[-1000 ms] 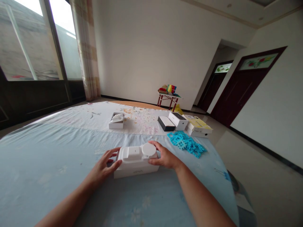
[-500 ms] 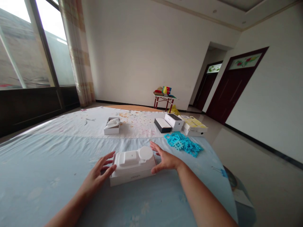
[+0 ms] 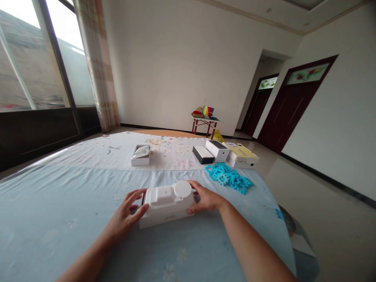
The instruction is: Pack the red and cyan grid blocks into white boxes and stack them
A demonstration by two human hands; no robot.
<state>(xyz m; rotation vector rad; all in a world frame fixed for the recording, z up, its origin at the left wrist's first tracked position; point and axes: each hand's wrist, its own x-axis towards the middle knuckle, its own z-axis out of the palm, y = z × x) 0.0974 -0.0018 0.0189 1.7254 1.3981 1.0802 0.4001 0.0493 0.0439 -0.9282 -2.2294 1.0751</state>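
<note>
A white box (image 3: 167, 218) stands on the blue part of the tablecloth in front of me. In its top sits a white moulded tray (image 3: 163, 197) with a raised rectangle and a round raised part. My left hand (image 3: 129, 209) is curled round the tray's left end, thumb at the front and fingers behind. At the right end my right hand (image 3: 205, 199) clasps the tray the same way, thumb low at the front near the box rim. The fingertips behind the tray are partly hidden.
A small open white box (image 3: 140, 159) with white contents stands further back. At the back right are a black-and-white box (image 3: 202, 155), a white box with a dark top (image 3: 217, 150) and a yellow-and-white box (image 3: 242, 156). Turquoise interlocking plastic pieces (image 3: 229, 177) lie before them.
Both hands have closed in on the ends of the white tray; the right fingers, spread before, now rest against it. The view has shifted slightly.
</note>
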